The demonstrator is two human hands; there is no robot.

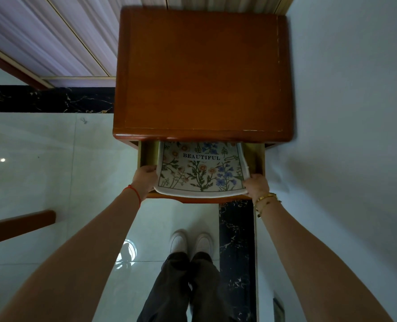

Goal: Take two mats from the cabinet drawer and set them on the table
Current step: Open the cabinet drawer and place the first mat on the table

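Observation:
A white floral mat (201, 169) printed with the word BEAUTIFUL lies in the open drawer (147, 154) of a brown wooden cabinet (202, 73). Its near edge curves up over the drawer front, and more than one layer shows along that edge. My left hand (144, 178) grips the mat's near left corner. My right hand (255, 184) grips its near right corner. The far part of the mat is hidden under the cabinet top.
The cabinet stands against a white wall (346, 112) on the right. A glossy tiled floor (42, 170) with black marble strips lies to the left and below. My shoes (191, 242) stand just in front of the drawer. A wooden furniture edge (18, 225) juts in at left.

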